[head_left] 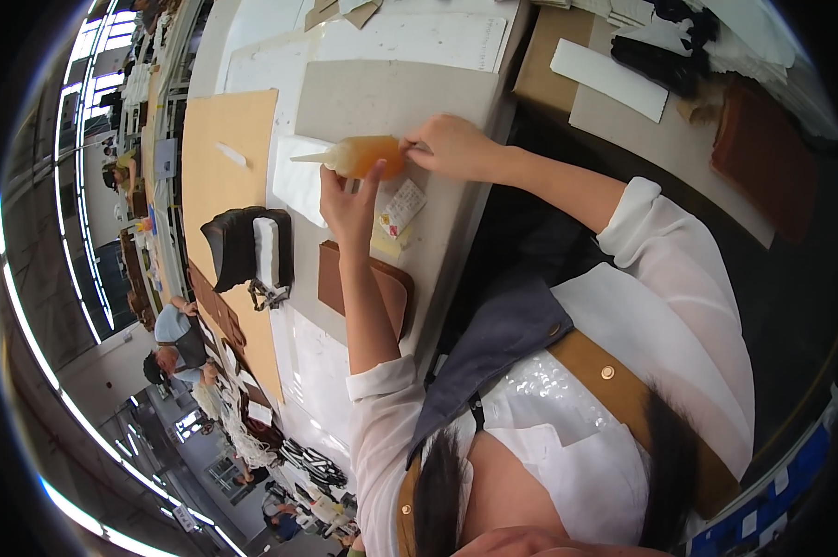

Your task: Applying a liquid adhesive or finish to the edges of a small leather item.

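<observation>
A soft squeeze bottle (371, 158) with amber liquid lies sideways in the air above the bench, its pale narrow nozzle pointing left. My left hand (348, 206) grips it from the near side, thumb and fingers round its body. At the bottle's right end, the bent fingers of my right hand (449, 148) close on its base. Close by my left hand is a white printed label (401, 208) with red hazard marks; whether it is attached to the bottle I cannot tell. Partly behind my left forearm lies a brown leather piece (391, 295) with rounded corners.
A grey board (396, 97) and a tan board (224, 121) cover the bench. Left of my forearm stands a black leather bag part (233, 249). A cardboard box (554, 70) and brown leather (767, 158) are at the right. Other people work farther left.
</observation>
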A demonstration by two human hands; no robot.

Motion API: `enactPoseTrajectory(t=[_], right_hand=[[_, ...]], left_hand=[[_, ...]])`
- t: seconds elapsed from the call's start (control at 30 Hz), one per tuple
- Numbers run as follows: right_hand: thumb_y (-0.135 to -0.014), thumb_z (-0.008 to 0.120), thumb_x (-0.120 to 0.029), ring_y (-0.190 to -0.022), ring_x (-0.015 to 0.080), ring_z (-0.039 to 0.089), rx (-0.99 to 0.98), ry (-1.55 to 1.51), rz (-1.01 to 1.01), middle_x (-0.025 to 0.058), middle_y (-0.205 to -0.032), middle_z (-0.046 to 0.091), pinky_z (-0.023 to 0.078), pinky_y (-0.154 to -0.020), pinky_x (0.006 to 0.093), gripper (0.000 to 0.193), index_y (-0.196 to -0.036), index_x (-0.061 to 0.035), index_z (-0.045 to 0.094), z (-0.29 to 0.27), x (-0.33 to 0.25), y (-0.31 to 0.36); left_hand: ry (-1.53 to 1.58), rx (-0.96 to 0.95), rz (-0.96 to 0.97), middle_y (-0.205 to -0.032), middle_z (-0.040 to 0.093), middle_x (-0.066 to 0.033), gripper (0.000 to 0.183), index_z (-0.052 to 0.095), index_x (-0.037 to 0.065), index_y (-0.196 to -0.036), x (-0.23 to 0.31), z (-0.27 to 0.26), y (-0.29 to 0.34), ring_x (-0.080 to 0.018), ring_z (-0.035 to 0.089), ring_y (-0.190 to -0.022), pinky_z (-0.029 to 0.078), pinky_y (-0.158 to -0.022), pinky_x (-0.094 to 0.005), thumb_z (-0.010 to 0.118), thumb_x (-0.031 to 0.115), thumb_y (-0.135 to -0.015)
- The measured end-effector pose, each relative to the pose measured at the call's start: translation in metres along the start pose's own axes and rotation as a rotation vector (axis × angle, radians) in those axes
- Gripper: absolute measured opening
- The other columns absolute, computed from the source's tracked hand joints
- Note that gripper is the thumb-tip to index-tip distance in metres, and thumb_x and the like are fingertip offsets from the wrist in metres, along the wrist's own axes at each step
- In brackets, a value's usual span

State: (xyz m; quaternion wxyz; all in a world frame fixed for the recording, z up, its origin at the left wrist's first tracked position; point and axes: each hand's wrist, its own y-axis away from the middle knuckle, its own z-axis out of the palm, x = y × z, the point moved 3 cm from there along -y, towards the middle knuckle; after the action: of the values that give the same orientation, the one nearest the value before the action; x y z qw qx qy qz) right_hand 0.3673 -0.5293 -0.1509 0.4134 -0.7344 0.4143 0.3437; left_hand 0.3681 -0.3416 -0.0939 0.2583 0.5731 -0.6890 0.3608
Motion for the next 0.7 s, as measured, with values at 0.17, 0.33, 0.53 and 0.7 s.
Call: enactPoseTrajectory(t=[0.17,0.33,0.53,0.7], right_hand=[[-0.083,0.064,-0.009,-0.077,0.0231,0.063,0.131,0.195,-0.043,0.005,-0.084,0.07,0.042,-0.083,0.0334,0.006,-0.087,-0.0079,0.068,0.012,-0.001,0.006],[-0.084,0.064,-0.009,-0.077,0.0236,0.063,-0.163,0.094,-0.076,0.0052,-0.086,0.072,0.043,-0.083,0.0333,0.007,-0.089,-0.0073,0.069,0.0,0.003,0.002],[-0.084,0.064,-0.009,-0.08,0.0251,0.064,0.14,-0.157,0.156,0.0063,-0.086,0.072,0.046,-0.086,0.0348,0.007,-0.089,-0.0066,0.069,0.002,-0.005,0.003],[-0.085,0.064,-0.011,-0.082,0.0251,0.066,-0.009,0.279,-0.041,0.0069,-0.087,0.072,0.045,-0.088,0.0331,0.007,-0.089,-0.0072,0.069,0.009,-0.003,0.003]], left_hand=[[-0.029,0.015,-0.001,-0.108,0.071,-0.0112,0.049,0.06,0.0,-0.113,0.006,0.003,0.002,-0.0219,0.069,-0.104,0.053,-0.09,-0.0342,0.086,0.028,-0.081],[-0.063,0.025,-0.02,-0.107,0.071,-0.0127,0.05,0.059,-0.001,-0.11,0.001,-0.001,-0.001,-0.0217,0.07,-0.103,0.053,-0.088,-0.0332,0.086,0.029,-0.08],[-0.012,0.064,-0.02,-0.104,0.07,-0.013,0.05,0.059,-0.001,-0.107,0.006,0.006,0.002,-0.0222,0.07,-0.1,0.053,-0.088,-0.0342,0.087,0.029,-0.079],[-0.079,0.066,-0.052,-0.106,0.069,-0.0133,0.05,0.058,-0.001,-0.106,0.01,0.006,0.002,-0.0222,0.069,-0.1,0.053,-0.088,-0.0339,0.087,0.028,-0.079]])
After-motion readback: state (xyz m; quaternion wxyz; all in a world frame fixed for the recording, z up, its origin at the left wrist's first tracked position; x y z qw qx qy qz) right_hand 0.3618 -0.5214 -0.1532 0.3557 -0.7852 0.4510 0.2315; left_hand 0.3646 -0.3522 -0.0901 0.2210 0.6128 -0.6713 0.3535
